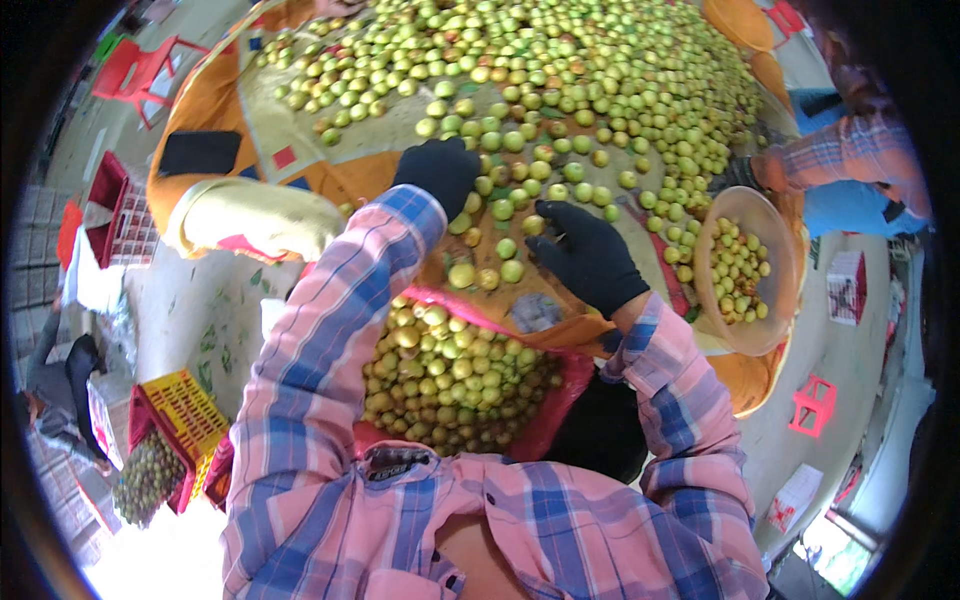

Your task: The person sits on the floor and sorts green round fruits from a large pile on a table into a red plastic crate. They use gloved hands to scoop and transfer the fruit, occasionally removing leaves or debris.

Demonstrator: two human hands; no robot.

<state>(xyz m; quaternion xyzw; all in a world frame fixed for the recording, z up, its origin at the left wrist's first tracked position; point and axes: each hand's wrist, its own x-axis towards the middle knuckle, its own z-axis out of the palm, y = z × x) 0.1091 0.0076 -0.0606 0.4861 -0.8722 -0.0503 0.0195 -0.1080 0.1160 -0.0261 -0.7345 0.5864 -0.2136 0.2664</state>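
My left hand [442,176], in a dark glove, is back up over the near edge of the spread of small green-yellow fruits [570,82]; its fingers are hidden under it, beside several fruits. My right hand [581,255], gloved alike, lies to the right, its thumb and fingers apart around a yellowish fruit [533,225] near the fingertips; whether it touches the fruit is unclear. Between the hands lie loose fruits [507,248] on an orange patterned cloth [345,176]. Below them a pink-rimmed container [574,375] full of fruits stands against my body.
A translucent basin [709,300] of fruits stands at the right, near a co-worker's arm [840,154]. A dark phone [200,153] and folded yellowish cloth [255,214] lie at the left. Red chairs [135,71], a yellow crate [180,405] and a red stool [813,406] stand around.
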